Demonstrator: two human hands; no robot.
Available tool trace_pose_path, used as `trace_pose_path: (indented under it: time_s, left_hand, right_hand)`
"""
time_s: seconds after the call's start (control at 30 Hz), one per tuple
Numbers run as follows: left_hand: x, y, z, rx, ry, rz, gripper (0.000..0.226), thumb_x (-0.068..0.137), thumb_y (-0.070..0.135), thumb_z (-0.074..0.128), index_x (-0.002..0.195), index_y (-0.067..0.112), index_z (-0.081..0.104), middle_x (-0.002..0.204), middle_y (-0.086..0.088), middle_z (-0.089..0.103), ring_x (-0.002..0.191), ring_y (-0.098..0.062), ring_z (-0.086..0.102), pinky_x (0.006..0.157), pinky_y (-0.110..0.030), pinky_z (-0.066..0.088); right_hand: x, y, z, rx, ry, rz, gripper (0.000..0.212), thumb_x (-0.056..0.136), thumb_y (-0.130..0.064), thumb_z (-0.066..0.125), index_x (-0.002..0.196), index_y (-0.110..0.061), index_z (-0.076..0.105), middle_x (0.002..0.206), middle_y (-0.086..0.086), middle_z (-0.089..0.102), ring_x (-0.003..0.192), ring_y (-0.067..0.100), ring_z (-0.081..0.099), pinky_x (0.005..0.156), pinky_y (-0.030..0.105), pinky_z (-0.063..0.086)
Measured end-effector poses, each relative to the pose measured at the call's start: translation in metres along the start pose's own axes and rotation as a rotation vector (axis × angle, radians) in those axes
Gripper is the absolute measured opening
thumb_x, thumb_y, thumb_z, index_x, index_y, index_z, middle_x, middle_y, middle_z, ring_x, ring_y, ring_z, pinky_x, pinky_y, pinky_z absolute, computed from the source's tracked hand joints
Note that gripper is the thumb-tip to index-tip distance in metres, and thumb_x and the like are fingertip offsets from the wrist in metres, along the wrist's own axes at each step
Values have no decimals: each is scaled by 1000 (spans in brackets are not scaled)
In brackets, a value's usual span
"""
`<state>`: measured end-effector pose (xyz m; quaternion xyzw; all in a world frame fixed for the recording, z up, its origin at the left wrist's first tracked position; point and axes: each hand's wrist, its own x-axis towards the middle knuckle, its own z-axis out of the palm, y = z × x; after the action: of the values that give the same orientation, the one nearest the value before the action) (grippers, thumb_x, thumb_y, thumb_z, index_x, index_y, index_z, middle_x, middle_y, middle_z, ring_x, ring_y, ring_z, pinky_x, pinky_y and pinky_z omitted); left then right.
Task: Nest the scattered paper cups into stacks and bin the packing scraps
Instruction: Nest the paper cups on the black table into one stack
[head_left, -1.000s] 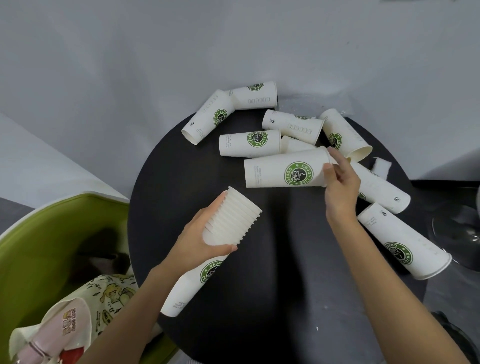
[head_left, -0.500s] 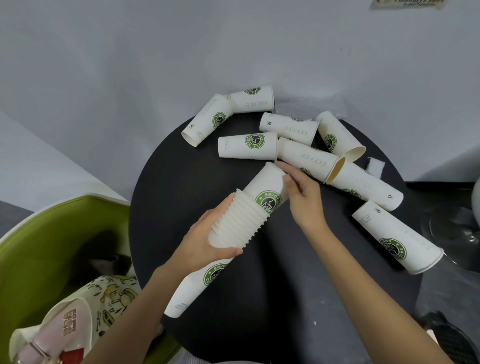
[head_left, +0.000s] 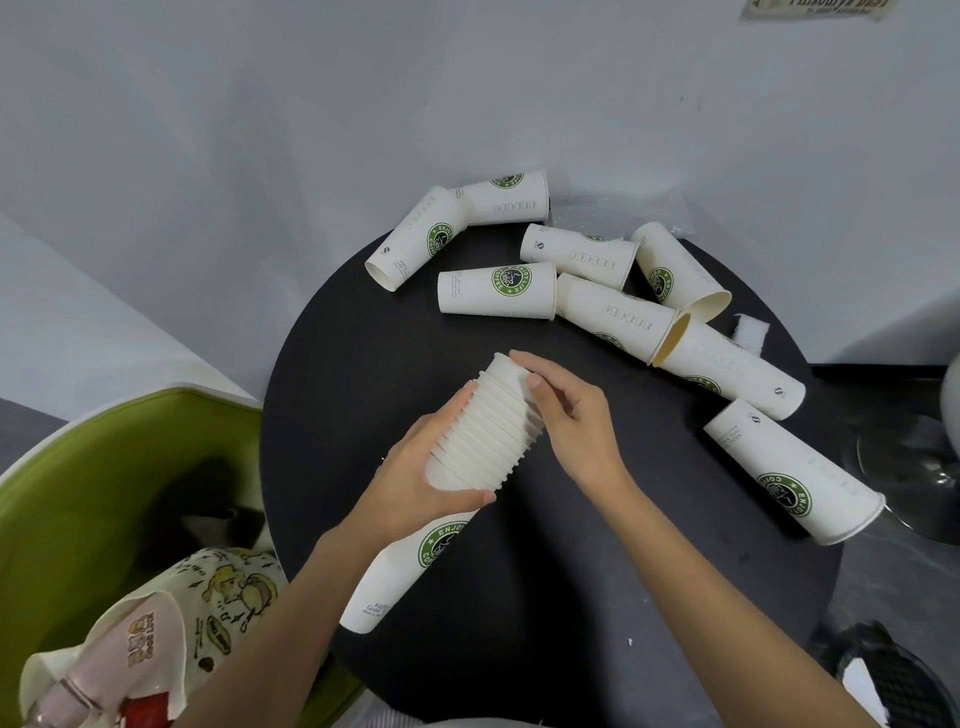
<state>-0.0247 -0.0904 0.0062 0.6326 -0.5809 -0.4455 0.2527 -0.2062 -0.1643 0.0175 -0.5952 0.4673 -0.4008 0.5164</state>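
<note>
My left hand (head_left: 423, 475) grips a stack of nested white paper cups (head_left: 480, 434), held tilted over a round black table (head_left: 597, 582). My right hand (head_left: 563, 415) rests on the stack's upper end, fingers on the innermost cup's base. Several loose cups with green logos lie on their sides at the table's back and right, among them one near the middle (head_left: 496, 296) and one at the right edge (head_left: 792, 470). A white packing scrap (head_left: 750, 330) lies at the back right. Clear plastic wrap (head_left: 613, 210) sits against the wall.
A green bin (head_left: 78, 467) stands left of the table with printed bags (head_left: 208, 613) in it. A grey wall runs close behind the table. A glass object (head_left: 909, 467) and a dark round thing (head_left: 878, 675) are on the right.
My right hand carried a loose cup from the pile to the stack and pushed it in; now only its base sticks out. The left hand kept hold of the stack.
</note>
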Motion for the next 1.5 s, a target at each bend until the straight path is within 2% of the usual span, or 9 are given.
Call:
trace_pose_path:
  time_s: [0.3,0.6,0.77,0.9,1.03,1.17,1.27,1.33,1.5]
  left_hand:
    - [4,3,1,12,-16,2,103,59,55,78,142,65,17,137,27,43,125,1,43,107,-44,44]
    - [14,5,0,108,-20,-6,109,66,42,84,137,71,7,124,34,38,115,7,43,99,-37,43]
    - [21,2,-3,115,5,-10,106,69,43,82,139,69,8,128,28,39,115,1,45,95,-34,43]
    - [25,0,-4,85,23,-26,105,67,45,82,141,67,11,129,24,43,118,-6,47,99,-40,45]
    - [32,-1,-6,72,17,-47,104,64,48,80,139,70,11,131,27,42,121,-5,45,104,-46,43]
    - [39,-5,-9,52,22,-68,103,63,50,79,139,70,11,131,26,43,122,-5,44,104,-48,43]
    - [45,-9,-13,51,28,-82,103,63,51,79,139,70,11,131,25,43,122,-5,44,105,-48,43]
    - [49,-12,-15,46,29,-90,104,63,51,79,141,67,12,131,24,43,122,-3,44,105,-47,43]
    - [55,-19,-18,34,23,-110,104,63,50,79,142,65,14,131,22,44,122,-3,43,105,-44,43]
  right_hand:
    - [-5,3,5,26,-7,56,28,97,-9,50,119,-17,65,119,-7,66,115,3,57,102,26,44]
    - [1,2,10,77,62,95,27,95,-7,52,114,-17,67,116,-4,68,111,4,60,99,23,46]
    - [15,8,9,69,86,116,24,95,-18,54,116,-21,65,95,-9,68,81,-1,58,80,13,45]
    - [38,19,3,139,160,143,23,98,-16,49,117,-17,61,83,2,69,69,4,61,66,19,47]
    - [69,35,-8,84,273,161,25,98,-7,45,118,-10,60,84,2,68,71,4,63,78,19,50]
    - [104,49,-15,35,351,230,24,95,-6,45,112,-9,62,85,-2,66,74,5,61,81,25,48]
    - [127,58,-17,-29,397,248,24,94,-11,49,113,-13,63,104,4,67,87,10,59,92,31,49]
    - [138,61,-18,-86,413,238,27,95,-13,49,120,-13,61,119,5,63,98,10,55,94,25,45]
    - [160,65,-18,-177,399,234,35,96,-13,47,130,-15,53,120,6,57,100,9,49,98,27,41]
